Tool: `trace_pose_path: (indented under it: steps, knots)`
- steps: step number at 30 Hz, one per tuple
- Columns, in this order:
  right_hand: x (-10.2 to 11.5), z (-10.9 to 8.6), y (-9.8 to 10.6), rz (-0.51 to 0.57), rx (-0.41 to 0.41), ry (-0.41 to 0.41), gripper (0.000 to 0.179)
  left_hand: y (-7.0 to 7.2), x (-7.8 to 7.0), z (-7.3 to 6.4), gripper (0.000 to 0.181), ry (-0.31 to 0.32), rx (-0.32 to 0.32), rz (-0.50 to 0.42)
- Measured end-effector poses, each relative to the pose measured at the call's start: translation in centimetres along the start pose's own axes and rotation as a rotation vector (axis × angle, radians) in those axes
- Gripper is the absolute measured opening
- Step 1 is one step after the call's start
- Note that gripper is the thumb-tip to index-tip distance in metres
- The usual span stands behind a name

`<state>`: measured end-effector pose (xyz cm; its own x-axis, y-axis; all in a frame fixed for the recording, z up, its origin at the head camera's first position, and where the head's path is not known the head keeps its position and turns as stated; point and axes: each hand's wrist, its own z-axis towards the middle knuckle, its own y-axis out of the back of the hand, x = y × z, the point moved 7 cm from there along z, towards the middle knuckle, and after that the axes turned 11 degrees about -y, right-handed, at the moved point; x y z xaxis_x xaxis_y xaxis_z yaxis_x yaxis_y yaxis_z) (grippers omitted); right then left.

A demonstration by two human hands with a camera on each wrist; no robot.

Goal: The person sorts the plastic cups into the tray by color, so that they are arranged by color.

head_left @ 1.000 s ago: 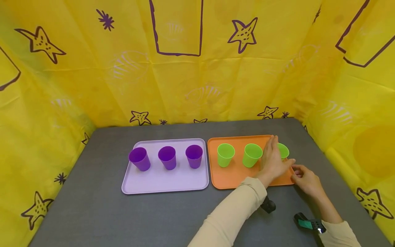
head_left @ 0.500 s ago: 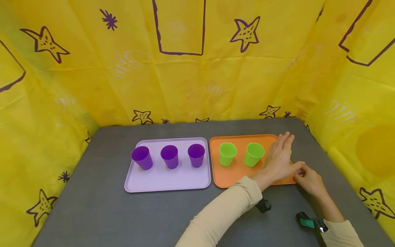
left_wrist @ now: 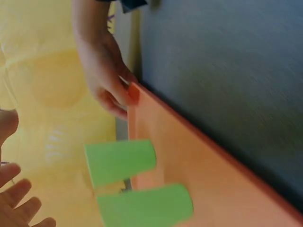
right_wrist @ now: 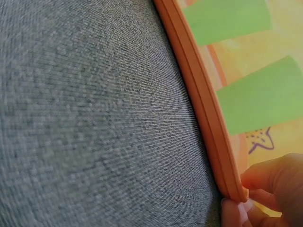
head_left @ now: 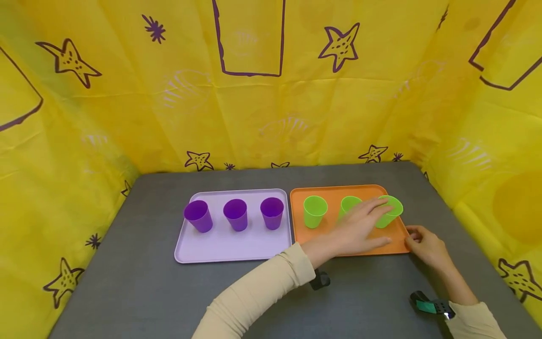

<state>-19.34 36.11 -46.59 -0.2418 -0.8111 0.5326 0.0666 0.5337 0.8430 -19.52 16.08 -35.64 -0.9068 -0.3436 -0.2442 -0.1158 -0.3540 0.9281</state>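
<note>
My right hand (head_left: 428, 248) pinches the near right corner of an orange tray (head_left: 312, 246) between thumb and fingers. The right wrist view shows the fingertips (right_wrist: 267, 176) over and under the tray's rim. Fingers spread, my left hand (head_left: 353, 234) hovers over the right half of the tray and holds nothing. A row of green cups stands upright on it: a left cup (head_left: 314, 216), a middle cup (head_left: 348, 204) partly behind the left hand, and a right cup (head_left: 394, 207) by the left fingertips. In the left wrist view, the left fingers (left_wrist: 19, 191) appear apart from the cups.
To the left lies a lavender tray (head_left: 237, 249), close beside the orange one. It bears a row of purple cups (head_left: 236, 217). Both trays rest on a dark grey table (head_left: 139, 282). Yellow patterned cloth (head_left: 254, 103) walls in the back and sides.
My left hand has moved from beside the right green cup back toward the left and nearer me, uncovering that cup and partly covering the middle one. My right hand keeps the tray corner.
</note>
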Motion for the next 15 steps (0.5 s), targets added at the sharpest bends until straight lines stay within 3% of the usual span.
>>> trace_pose_path:
  steps: [9,15]
  knots:
    - [0.3,0.0,0.4,-0.04,0.038,0.03,0.039,2.7,2.0,-4.9,0.067,-0.073,0.074,0.058]
    - [1.0,0.2,2.5,-0.065,-0.026,0.108,0.037,5.6,3.9,-9.2,0.064,-0.075,0.035,0.127]
